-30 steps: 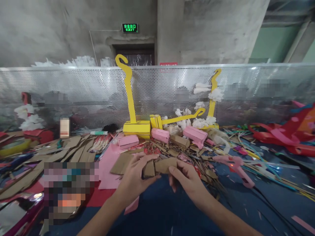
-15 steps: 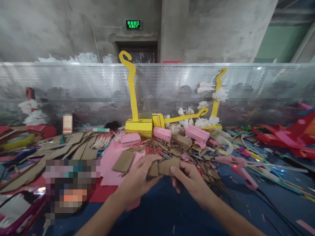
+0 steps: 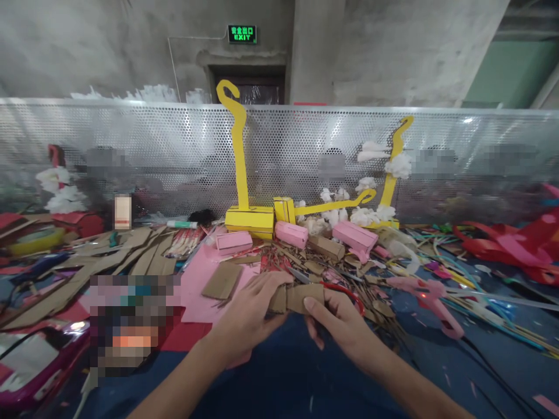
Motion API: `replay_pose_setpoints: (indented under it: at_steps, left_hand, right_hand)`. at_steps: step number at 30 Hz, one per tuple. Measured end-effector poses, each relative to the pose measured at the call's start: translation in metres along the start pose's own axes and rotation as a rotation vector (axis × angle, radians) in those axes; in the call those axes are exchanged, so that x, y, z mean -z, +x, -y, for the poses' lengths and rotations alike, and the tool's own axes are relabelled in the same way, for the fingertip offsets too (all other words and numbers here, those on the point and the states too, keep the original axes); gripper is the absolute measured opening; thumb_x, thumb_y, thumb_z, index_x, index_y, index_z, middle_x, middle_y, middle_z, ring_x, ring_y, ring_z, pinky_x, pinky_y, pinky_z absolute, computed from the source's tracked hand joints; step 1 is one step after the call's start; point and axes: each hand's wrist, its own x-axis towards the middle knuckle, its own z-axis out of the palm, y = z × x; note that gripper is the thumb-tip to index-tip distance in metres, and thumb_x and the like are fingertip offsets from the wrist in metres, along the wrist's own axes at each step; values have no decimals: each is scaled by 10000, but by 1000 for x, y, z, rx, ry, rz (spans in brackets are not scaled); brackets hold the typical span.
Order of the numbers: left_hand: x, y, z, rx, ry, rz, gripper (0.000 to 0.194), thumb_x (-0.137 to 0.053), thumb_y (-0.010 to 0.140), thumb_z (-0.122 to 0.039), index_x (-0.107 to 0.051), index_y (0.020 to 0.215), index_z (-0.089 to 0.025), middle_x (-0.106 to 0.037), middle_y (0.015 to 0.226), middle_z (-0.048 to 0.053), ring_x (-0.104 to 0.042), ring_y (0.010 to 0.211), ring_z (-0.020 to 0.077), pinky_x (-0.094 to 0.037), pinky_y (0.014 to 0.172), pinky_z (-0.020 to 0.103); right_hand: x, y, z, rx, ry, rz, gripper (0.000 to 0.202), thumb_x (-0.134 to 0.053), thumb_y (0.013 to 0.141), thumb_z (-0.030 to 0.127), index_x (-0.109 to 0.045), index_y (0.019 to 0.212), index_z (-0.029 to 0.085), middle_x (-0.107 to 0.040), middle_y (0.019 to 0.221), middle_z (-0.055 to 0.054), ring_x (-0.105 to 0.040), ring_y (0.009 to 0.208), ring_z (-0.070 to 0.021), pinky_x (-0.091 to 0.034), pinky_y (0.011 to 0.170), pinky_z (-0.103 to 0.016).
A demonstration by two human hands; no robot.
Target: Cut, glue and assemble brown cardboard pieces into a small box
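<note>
Both hands hold a small folded piece of brown cardboard (image 3: 301,297) just above the blue table. My left hand (image 3: 247,311) grips its left end with the fingers curled over the top. My right hand (image 3: 338,323) pinches its right end, thumb on the front face. Behind the cardboard lie red-handled scissors (image 3: 349,291) on a heap of cardboard scraps (image 3: 314,267). A pink sheet of paper (image 3: 196,282) with a loose flat cardboard piece (image 3: 222,280) on it lies to the left of my left hand.
Yellow hooked cardboard shapes on box bases (image 3: 248,218) and small pink boxes (image 3: 290,233) stand by a perforated metal screen (image 3: 131,157). A pink glue gun (image 3: 430,294) lies at right, long cardboard strips (image 3: 109,262) at left, red paper (image 3: 515,244) far right.
My hands and the cardboard piece have stayed together with little movement. The view has tilted slightly, so everything sits a bit to the right and the scissors' red handle now shows behind the cardboard.
</note>
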Motion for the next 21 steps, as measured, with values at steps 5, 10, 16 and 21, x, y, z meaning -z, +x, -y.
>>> replay_pose_setpoints:
  at_steps: [5,10,16,21]
  left_hand:
    - [2,0,-2,-7,-4,-4,432,-649,936,-308,-458,1323,-275,-634,1318,80,-580,1214,256,-422,1015,370]
    - [3,-1,0,-9,-15,-7,469,-667,917,-427,-492,1323,-270,-637,1341,99,-578,1230,288,-417,1024,400]
    - [3,-2,0,0,-45,2,492,-685,904,-425,-499,1337,-282,-635,1352,97,-575,1246,293,-426,1036,416]
    - [1,-3,-2,28,-55,9,500,-653,929,-417,-450,1363,-275,-615,1363,103,-563,1261,278,-426,1054,414]
  right_hand:
    - [0,0,3,9,1,9,489,-568,910,637,-565,718,187,-564,544,32,-472,403,-89,-411,431,-221]
    - [0,-1,2,-4,2,3,468,-560,920,633,-562,767,190,-572,560,34,-485,418,-96,-416,444,-224]
    - [-1,-3,1,13,26,13,439,-559,934,611,-559,809,190,-558,565,44,-474,417,-92,-405,434,-218]
    - [-1,-3,1,5,39,25,417,-550,945,595,-569,848,190,-566,566,45,-464,403,-88,-394,416,-209]
